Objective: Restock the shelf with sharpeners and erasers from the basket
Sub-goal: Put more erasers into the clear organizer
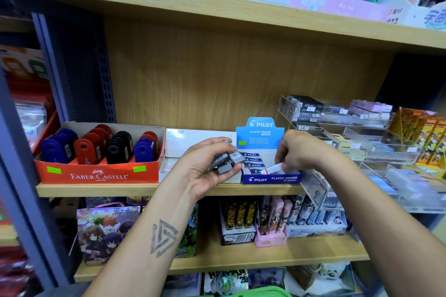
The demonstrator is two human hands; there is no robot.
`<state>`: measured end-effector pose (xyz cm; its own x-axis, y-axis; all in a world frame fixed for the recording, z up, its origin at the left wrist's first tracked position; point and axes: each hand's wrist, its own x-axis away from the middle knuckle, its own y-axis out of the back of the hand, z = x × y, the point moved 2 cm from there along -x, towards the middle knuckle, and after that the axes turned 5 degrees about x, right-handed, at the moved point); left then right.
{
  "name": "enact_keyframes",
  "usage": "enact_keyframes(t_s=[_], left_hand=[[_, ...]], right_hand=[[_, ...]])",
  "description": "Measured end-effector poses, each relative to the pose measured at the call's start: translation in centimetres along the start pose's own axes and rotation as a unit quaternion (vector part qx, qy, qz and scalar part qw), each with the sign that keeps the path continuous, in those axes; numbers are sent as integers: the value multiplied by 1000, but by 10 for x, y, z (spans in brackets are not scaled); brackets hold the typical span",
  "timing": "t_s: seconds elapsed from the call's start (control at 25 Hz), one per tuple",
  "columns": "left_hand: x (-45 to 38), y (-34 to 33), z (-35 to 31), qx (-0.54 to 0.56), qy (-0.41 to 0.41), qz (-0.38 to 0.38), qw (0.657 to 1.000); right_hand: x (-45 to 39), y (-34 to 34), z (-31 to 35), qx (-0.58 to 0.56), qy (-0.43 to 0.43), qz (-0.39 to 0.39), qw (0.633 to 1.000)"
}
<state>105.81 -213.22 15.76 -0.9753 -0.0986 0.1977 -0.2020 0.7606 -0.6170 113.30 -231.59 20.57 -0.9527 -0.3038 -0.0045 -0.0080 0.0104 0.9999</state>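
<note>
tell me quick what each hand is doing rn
Left hand: fingers curled round a few grey erasers.
Right hand: pinching one white eraser over the Pilot box.

One head-worn wide-angle view faces the shelf [169, 189] closely, angled slightly downward; edges apparently blurred.

**What the view hides**

The left hand [207, 164] covers most of the grey erasers [226, 160] it holds; their count is unclear, perhaps three. The right hand [301, 149] hides one end of the white eraser [272, 168]. The green basket [253, 293] is cut off by the bottom edge. The clear trays [362, 142] at right blur, their labels unreadable.
</note>
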Motion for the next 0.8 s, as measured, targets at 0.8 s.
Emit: enact_keyframes(t_s=[0.8], left_hand=[[1,-1,2,-16,-8,-6,1000]], right_hand=[[-3,-39,22,-80,-44,-73,993]])
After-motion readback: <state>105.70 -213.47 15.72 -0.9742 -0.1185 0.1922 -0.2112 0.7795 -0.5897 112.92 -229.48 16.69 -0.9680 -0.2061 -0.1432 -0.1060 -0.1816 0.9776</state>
